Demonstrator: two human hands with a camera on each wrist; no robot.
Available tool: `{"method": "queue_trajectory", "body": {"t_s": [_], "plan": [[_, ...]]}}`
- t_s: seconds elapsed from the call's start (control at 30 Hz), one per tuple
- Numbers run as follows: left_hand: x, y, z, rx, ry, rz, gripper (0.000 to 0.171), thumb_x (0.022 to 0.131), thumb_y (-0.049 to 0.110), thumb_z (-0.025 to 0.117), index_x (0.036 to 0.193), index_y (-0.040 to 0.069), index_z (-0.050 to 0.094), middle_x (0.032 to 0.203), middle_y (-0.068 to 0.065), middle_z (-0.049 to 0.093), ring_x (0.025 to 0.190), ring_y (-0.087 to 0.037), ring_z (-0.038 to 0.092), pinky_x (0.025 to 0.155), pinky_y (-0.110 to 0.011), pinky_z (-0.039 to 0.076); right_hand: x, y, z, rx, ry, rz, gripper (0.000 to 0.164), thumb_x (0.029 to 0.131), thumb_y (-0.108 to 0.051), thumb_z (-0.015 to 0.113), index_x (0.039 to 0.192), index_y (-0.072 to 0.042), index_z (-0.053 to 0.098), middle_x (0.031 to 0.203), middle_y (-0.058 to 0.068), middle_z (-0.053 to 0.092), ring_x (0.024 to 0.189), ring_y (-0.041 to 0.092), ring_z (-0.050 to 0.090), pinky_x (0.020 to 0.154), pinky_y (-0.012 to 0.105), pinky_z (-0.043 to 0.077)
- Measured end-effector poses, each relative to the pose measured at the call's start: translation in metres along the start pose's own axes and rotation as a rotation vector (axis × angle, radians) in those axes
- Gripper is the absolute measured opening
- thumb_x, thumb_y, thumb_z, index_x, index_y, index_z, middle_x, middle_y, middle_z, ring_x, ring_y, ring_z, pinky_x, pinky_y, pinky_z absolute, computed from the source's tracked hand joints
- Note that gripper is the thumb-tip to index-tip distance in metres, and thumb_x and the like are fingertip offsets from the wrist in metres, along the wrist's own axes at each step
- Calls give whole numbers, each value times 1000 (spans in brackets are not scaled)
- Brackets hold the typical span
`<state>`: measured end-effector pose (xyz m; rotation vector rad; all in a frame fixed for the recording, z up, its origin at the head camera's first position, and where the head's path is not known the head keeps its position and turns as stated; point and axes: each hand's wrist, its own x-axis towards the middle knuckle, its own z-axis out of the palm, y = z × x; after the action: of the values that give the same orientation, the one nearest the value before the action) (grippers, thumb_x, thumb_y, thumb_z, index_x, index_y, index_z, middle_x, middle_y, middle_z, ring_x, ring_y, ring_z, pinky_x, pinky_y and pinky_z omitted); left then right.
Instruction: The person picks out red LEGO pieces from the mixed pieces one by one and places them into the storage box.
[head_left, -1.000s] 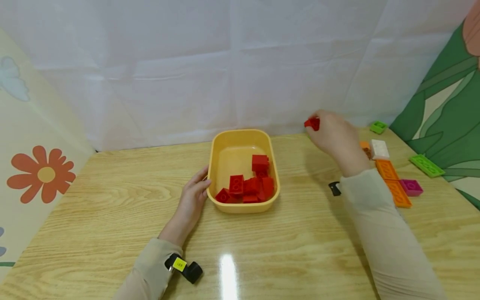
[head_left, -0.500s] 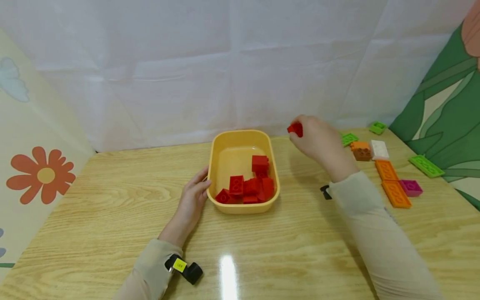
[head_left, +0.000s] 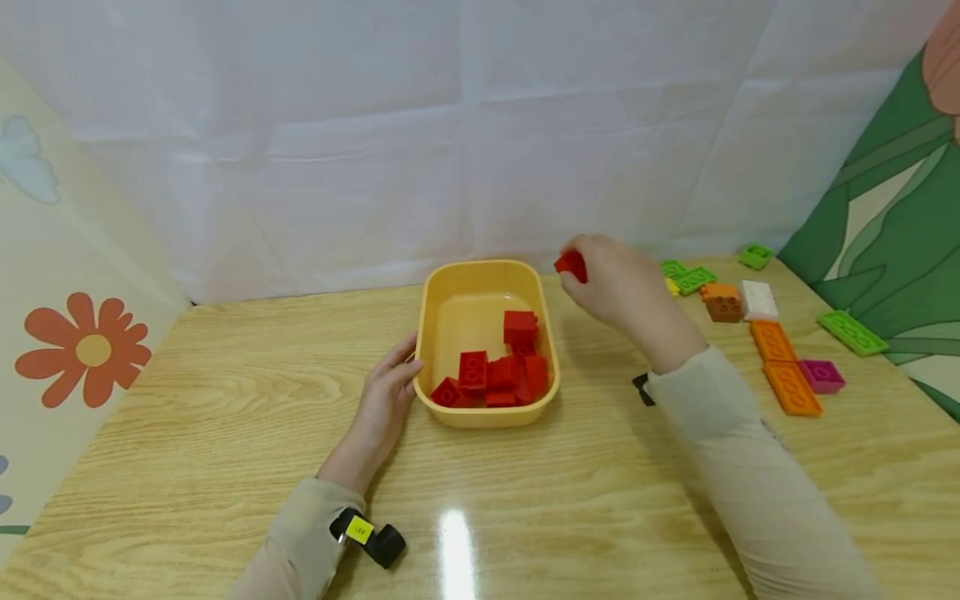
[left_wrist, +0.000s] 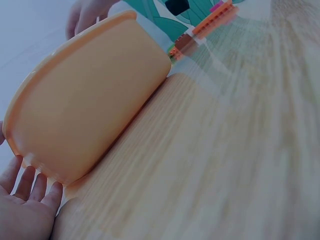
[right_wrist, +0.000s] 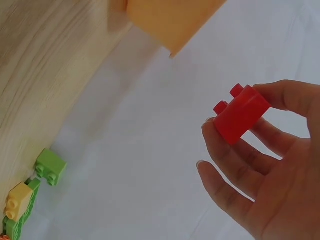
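A yellow plastic box [head_left: 486, 419] sits mid-table with several red toy bricks [head_left: 502, 372] gathered mostly at its near end. My left hand [head_left: 386, 392] rests against the box's left side, thumb at the rim; in the left wrist view its fairly straight fingers [left_wrist: 37, 187] lie along the outer wall. Raised beyond the box's right rim, my right hand [head_left: 611, 279] pinches a red toy brick [right_wrist: 241, 115] between thumb and fingers. The right wrist view shows two studs on this brick, which has a rounded side.
Right of the box lie orange plates [head_left: 792, 387], a magenta brick [head_left: 822, 376], a white brick [head_left: 759, 300], a brown brick [head_left: 723, 308] and green pieces [head_left: 853, 332]. A white cloth [head_left: 337, 150] hangs along the table's back edge.
My right hand has moved left toward the box with the red brick, uncovering green, yellow, orange and brown pieces behind it. The left hand and box have stayed put.
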<state>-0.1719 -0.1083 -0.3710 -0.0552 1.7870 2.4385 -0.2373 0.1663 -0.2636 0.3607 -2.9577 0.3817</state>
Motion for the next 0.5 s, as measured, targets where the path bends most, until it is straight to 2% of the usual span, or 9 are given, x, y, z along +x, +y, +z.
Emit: {"method": "queue_trajectory", "body": {"t_s": [0.2,0.4,0.5], "plan": [[1,0,0,2,1,-1,54,92,6,44,145,4,35,153,-8,34,131,-17,40,92,-9,43,-2,-9,3,-26,-3,-54,38,89,-27,53,120,-5,57,114,17,63,93,31,57,78,51,55],[1,0,1,-11,-1,2,54,92,6,44,145,3,35,153,-9,33,131,-18,39,90,-7,45,-5,-19,7,-47,2,-100,35,89,-28,55,118,-8,58,108,12,65,86,26,58,74,45,57],[1,0,1,-17,1,4,53,92,5,44,144,3,35,153,-10,34,131,-19,39,89,-7,46,-7,-25,9,-57,-4,-118,36,89,-27,56,119,-8,57,110,12,65,88,26,58,75,43,57]]}}
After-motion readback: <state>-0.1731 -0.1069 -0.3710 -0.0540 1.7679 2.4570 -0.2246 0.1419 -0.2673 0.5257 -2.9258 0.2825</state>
